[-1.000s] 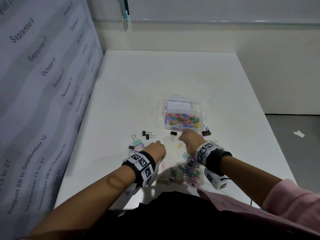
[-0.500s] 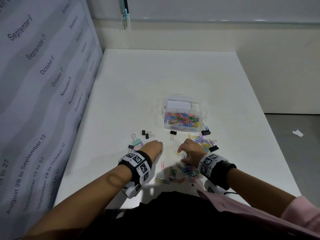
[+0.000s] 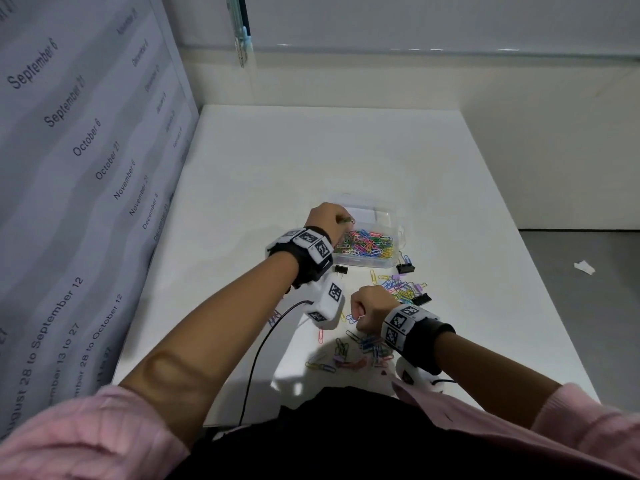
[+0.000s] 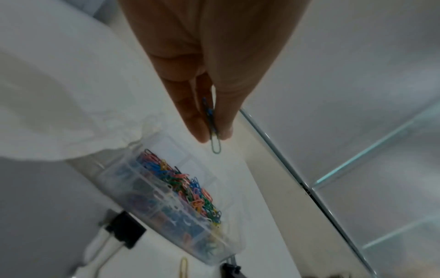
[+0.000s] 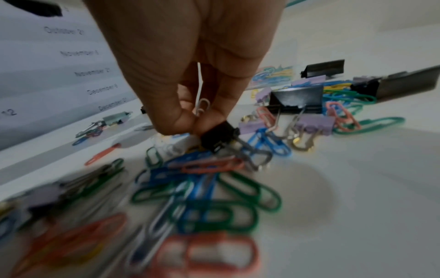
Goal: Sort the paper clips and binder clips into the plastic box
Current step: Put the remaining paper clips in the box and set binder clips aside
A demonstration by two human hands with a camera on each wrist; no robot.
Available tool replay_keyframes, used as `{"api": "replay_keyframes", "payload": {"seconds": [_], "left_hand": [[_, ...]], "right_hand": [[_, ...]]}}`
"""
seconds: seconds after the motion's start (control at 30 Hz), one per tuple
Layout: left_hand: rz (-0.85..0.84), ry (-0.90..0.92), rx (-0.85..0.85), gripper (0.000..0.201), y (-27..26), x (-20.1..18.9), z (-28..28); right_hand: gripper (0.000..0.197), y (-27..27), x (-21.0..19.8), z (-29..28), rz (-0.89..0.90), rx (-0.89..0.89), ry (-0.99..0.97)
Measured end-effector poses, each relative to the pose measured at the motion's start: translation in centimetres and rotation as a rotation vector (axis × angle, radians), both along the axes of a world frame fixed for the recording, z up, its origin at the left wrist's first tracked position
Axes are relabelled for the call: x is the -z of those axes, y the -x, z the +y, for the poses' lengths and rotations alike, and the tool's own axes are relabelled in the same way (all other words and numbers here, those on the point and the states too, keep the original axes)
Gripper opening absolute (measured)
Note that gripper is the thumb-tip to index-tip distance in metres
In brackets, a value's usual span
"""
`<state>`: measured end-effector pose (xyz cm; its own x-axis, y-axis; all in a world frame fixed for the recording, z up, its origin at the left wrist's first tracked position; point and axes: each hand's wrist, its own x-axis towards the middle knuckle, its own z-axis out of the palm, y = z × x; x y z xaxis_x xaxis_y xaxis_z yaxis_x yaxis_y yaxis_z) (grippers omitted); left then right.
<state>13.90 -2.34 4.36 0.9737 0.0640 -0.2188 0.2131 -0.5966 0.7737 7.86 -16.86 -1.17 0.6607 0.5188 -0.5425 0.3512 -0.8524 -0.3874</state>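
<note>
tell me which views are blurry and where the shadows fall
Head view: mostly sharp, wide-angle bending at the edges; soft arm shadows on the table beside the loose paper clips. Left wrist view: plastic box smeared; pinched paper clip readable. Right wrist view: near clips heavily blurred, a round shadow on the table.

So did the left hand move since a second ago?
Yes. The left hand has gone forward, away from the loose clips near the table's front, and now hangs over the plastic box, its fingers pinching paper clips.
</note>
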Motion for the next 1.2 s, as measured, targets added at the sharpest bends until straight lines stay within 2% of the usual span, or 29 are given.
{"api": "replay_keyframes", "payload": {"seconds": [0.1,0.23,0.43,0.53,0.63,0.77,0.87,0.93,1.0,1.03,1.07,1.1,1.17,1.2], "left_hand": [[0.082,-0.028,0.039,0.023,-0.4,0.6,-0.4],[0.173,-0.022,0.1,0.033,-0.2,1.9,0.5],[0.071,0.149,0.09,0.039,1.9,2.6,2.0],[0.066,0.101,0.141,0.037,3.9,2.9,2.4],[0.16,-0.005,0.334,0.027,6.1,3.1,2.3],[0.333,-0.202,0.596,0.03,8.6,4.6,1.1],[0.368,-0.268,0.74,0.038,9.4,5.8,-0.1],[0.36,-0.285,0.797,0.044,9.7,6.2,-0.8],[0.337,-0.306,0.844,0.047,10.1,6.4,-1.3],[0.33,-0.316,0.861,0.046,10.3,6.4,-1.5],[0.323,-0.324,0.864,0.044,10.5,6.5,-1.5],[0.312,-0.33,0.857,0.04,10.7,6.5,-1.5],[0.277,-0.329,0.822,0.026,11.2,6.5,-1.3],[0.26,-0.325,0.804,0.02,11.3,6.5,-1.1]], "right_hand": [[0.023,-0.9,-0.8,-0.5,-0.012,0.1,-0.031],[0.016,-3.0,-2.5,-1.2,-0.139,0.243,-0.164],[0.017,-7.1,-4.5,-1.1,-0.305,0.433,-0.306],[0.02,-7.0,-4.6,-1.3,-0.308,0.385,-0.28],[0.02,-5.0,-4.1,-1.7,-0.273,0.228,-0.244],[0.015,-2.1,-2.4,-2.7,-0.045,-0.008,0.052],[0.022,-0.5,-1.0,-3.2,-0.017,-0.103,0.137],[0.022,0.2,-0.4,-3.4,-0.048,-0.099,0.098],[0.011,0.6,-0.4,-3.2,-0.059,-0.083,0.09],[0.02,0.8,-0.4,-3.1,-0.05,-0.068,0.094],[0.028,0.8,-0.3,-3.0,-0.042,-0.063,0.091],[0.026,0.9,-0.4,-2.9,-0.034,-0.038,0.086],[0.007,0.9,-0.8,-2.8,-0.038,0.014,0.053],[0.008,0.9,-0.8,-3.0,-0.032,0.05,0.024]]}}
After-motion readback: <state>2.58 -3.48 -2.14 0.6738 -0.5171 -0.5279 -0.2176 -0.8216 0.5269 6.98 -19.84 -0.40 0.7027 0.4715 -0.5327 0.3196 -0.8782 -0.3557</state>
